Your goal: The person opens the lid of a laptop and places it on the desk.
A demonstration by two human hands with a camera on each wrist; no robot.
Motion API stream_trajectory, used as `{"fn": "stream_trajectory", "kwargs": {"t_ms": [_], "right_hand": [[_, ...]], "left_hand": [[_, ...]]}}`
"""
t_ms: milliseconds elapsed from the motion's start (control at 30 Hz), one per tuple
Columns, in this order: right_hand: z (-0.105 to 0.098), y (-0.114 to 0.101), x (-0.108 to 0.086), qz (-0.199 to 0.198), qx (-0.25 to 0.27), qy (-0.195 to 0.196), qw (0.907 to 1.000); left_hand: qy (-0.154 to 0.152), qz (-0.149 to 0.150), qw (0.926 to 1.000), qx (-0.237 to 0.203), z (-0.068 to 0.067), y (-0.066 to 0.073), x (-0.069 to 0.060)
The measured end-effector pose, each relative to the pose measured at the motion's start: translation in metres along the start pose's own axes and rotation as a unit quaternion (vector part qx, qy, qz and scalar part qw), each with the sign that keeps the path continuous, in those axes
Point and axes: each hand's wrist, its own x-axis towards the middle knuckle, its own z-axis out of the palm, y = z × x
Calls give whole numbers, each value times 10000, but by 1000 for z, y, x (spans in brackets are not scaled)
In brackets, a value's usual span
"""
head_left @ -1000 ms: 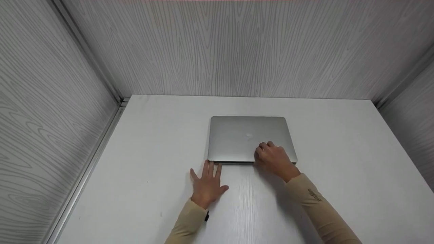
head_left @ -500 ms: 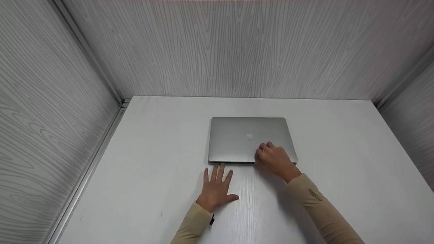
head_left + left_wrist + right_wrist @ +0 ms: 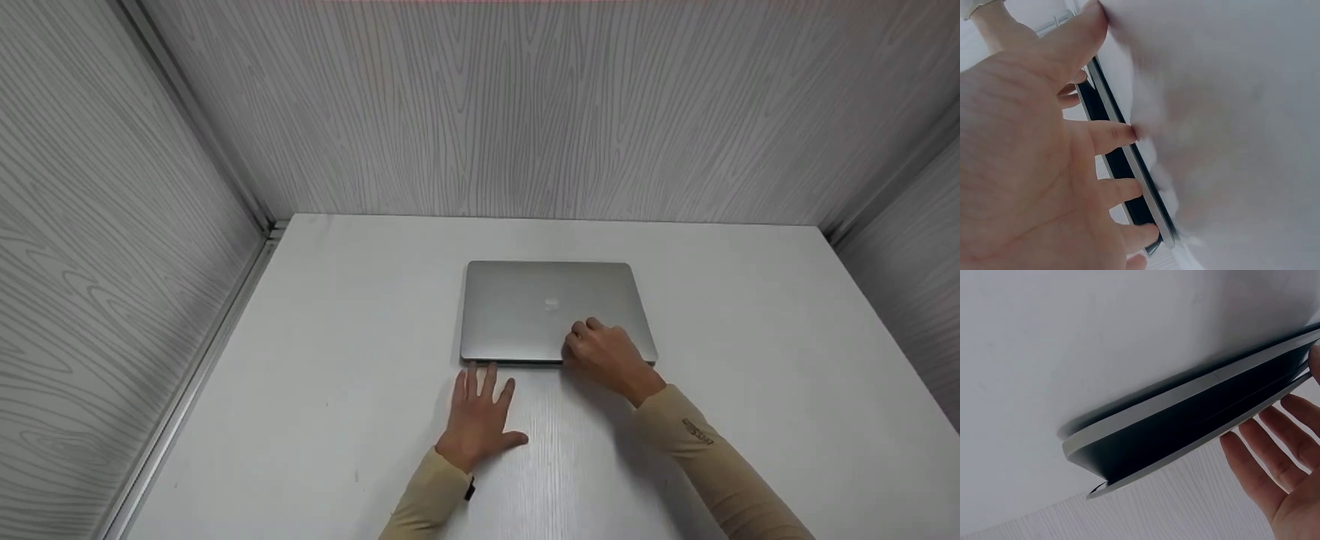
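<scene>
A silver laptop [image 3: 517, 315] lies on the white table with its lid slightly raised; in the right wrist view a dark gap separates the lid from the base [image 3: 1145, 408]. My right hand [image 3: 609, 361] pinches the lid's front edge right of the middle, its fingers bent over the lid's outer face and the thumb at the inner side. Spread fingers and an outstretched thumb mark my left hand [image 3: 478, 424], whose fingertips reach the laptop's front edge at the left. Whether they touch the base I cannot tell. The keyboard and screen are hidden.
Grey wood-grain panels rise behind the table [image 3: 360, 322] and on both sides. A metal rail [image 3: 199, 375] runs along the left panel. Tan sleeves cover both arms, and a small black object [image 3: 470, 489] shows at the left cuff.
My left hand has shifted right and slightly back toward me from the laptop's left front corner, then stayed nearly still. The right hand keeps its hold on the lid, which looks almost unmoved.
</scene>
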Motion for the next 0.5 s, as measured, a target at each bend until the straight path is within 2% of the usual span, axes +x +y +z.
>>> {"fn": "stream_trajectory", "kwargs": {"t_ms": [167,500], "right_hand": [[1,1,-2,-246,-28,148,9996],[-3,9,-12,-899,-293,152,9954]], "left_hand": [[-43,-48,9992,-395,1,0,2],[-63,-132,9994,-310,3,2,3]]}}
